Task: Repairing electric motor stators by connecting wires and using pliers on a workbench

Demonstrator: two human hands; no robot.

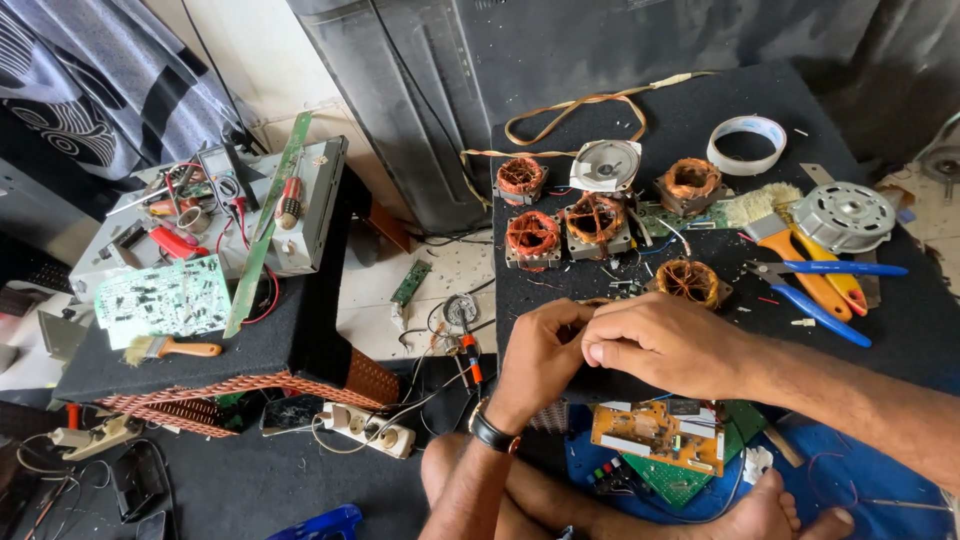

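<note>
Hands meet at the near edge of the black worktop (700,110), and from my remote seat I see them pressed together there. My left hand (540,352), with a black wristwatch (492,432) on its wrist, has its fingers (565,318) curled inward toward the right. My right hand (665,340) lies partly over it, fingers (600,352) bent and pinched down at the same spot. A sliver of something brownish (594,301) shows just above the knuckles, but I cannot tell what it is or whether either hand truly grips it, since the hands cover the spot.

Just behind the hands sits a copper motor winding (688,281). Four more copper windings (533,235) lie further back, around a small round speaker (606,165). Blue-handled pliers (820,290) lie to the right of the hands, well apart, with an orange-handled brush (790,240) just beside them and a round metal motor (843,216) beyond. A roll of white tape (746,143) rests toward the far edge.

Below the worktop edge, near my legs, lie an orange circuit board (655,432) and a green one (690,478). To the left, on a separate dark stand, sit a pale green circuit board (165,297), a red-handled screwdriver (289,202) and a multimeter (222,165). A white power strip (368,428) lies on the floor.
</note>
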